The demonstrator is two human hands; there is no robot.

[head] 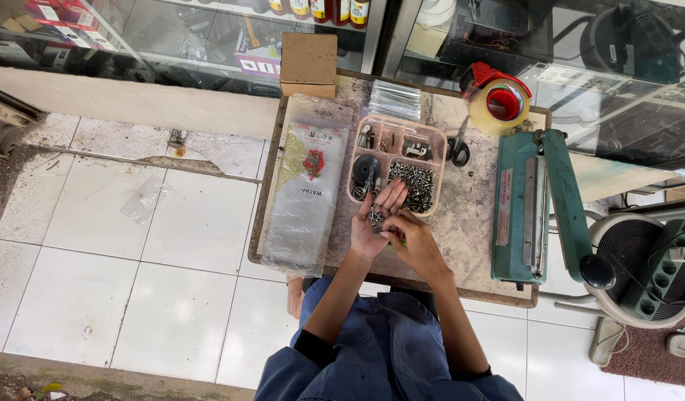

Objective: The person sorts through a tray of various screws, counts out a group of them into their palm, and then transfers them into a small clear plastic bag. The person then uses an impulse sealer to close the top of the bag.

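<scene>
I judge I'm sorting: left hand (374, 220) cupped wide, holding small screws (375, 217); right hand (411, 239) pinching narrow beside them above the counter (469, 223); next needs a precise pick

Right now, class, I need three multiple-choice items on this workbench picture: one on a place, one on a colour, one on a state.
1. Where are the scissors?
A. right of the parts tray
B. on the floor
C. on the cardboard box

2. What colour is the heat sealer?
A. yellow
B. green
C. white

3. How is the left hand?
A. clenched
B. flat on the table
C. open, palm up, cupping small screws

Answers: 1 A, they lie beside the tray's right edge; 2 B, its body is green; 3 C, screws rest in the open palm.
</scene>
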